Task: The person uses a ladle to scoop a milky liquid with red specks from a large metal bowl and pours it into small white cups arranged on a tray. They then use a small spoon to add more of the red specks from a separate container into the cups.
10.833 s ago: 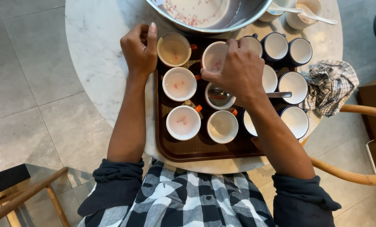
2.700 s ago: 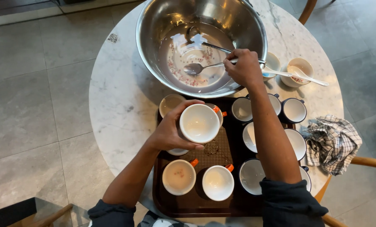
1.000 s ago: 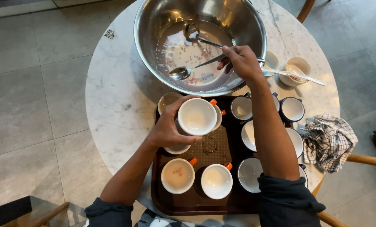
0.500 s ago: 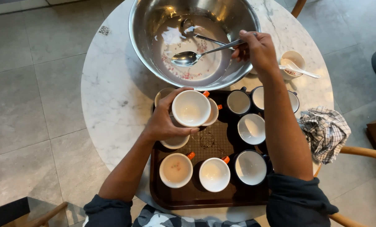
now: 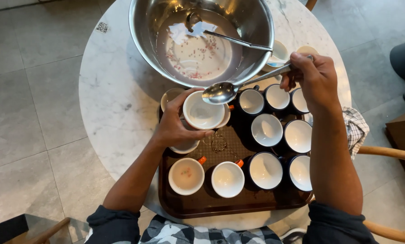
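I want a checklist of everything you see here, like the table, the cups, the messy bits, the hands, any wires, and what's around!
Surface: round white marble table, holding a brown rectangular tray.
Job's things: white cup held over the tray; metal spoon above it; big steel bowl with milky liquid.
Clutter: other white-lined cups on the tray; checked cloth.
Hands: left hand holds the cup; right hand holds the spoon.
Cables: nothing seen.
Surroundings: grey tiled floor, wooden chair arm.
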